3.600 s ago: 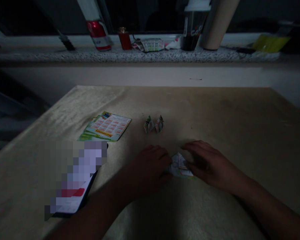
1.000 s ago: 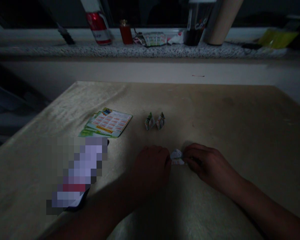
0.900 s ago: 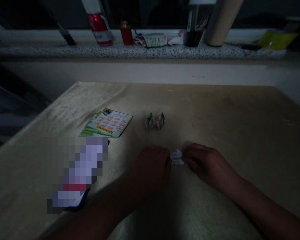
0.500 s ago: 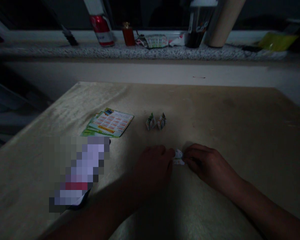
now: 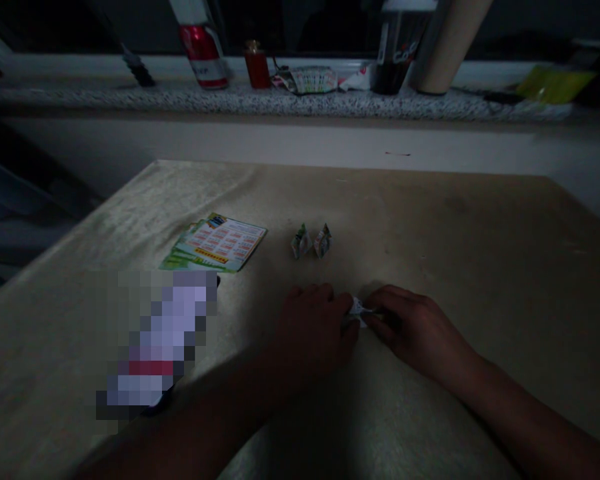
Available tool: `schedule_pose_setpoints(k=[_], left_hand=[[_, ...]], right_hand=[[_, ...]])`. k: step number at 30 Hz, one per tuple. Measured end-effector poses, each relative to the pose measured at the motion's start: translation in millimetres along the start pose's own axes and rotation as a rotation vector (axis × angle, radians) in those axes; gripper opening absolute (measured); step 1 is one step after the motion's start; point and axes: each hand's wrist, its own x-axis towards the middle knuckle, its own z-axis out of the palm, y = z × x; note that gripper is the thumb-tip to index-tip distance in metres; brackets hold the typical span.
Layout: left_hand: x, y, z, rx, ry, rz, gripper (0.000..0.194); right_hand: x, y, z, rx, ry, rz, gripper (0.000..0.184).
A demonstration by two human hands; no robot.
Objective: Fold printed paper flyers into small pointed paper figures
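Note:
A small piece of printed paper (image 5: pixel 357 308), partly folded, is pinched between my hands just above the table. My left hand (image 5: pixel 317 327) grips its left side with thumb and fingers, back of the hand up. At its right edge, my right hand (image 5: pixel 405 321) holds it between bent fingertips and thumb. Much of the paper is hidden by the fingers. Beyond the hands stand two small folded paper pieces, the left one (image 5: pixel 301 241) and the right one (image 5: pixel 323 241), close side by side.
Left of the folded pieces lies a fanned stack of printed cards (image 5: pixel 223 239). Nearer me is a pixelated phone-like object (image 5: pixel 167 333). On the granite windowsill (image 5: pixel 260 103) stand a red can (image 5: pixel 205 57), an amber bottle (image 5: pixel 257 67), a dark cup (image 5: pixel 394 57) and a yellow packet (image 5: pixel 555 83).
The paper between my hands is now more folded and less of it shows. My left thumb has come forward onto its near edge. The right hand has barely shifted.

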Motion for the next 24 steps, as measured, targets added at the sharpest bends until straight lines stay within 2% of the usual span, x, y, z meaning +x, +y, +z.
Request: schedule_pose_setpoints(k=[9,14,24], left_hand=[[1,-3,-0.1,-0.028,-0.024,-0.019,0.024],[3,-7,-5.9,-0.105,-0.079,-0.016,0.016],[1,-23,-14.0,-0.151,-0.093,-0.056,0.012]], right_hand=[[-1,2,1,0.041,0.027,0.027,0.009],[2,0,0,0.047,0.025,0.064,0.014],[2,0,-6,0.054,-0.010,0.075,0.018]])
